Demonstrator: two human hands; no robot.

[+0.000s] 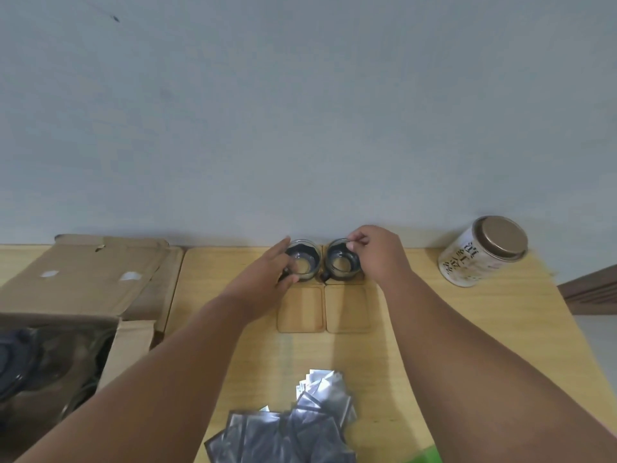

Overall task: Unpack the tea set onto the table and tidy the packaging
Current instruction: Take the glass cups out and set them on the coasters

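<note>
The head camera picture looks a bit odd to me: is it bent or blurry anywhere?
Head view: wide-angle bending tilts the tea tin at the right edge; the open box at lower left is soft and dim; the foil packets catch mild glare; light is flat, shadows faint.

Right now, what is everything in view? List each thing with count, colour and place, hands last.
glass cups: 2, clear with dark bases, side by side at the table's far edge, on coasters
empty coasters: 2, light wood, just nearer than the cups
tea tin: 1, white with brown lid, far right, tilted
foil packets: a heap, silver, near edge of table
cardboard box: 1, brown, open, left; dark contents unclear
table: 1, light wood
left hand: 1, against the left cup
right hand: 1, fingers pinching the right cup's rim
</note>
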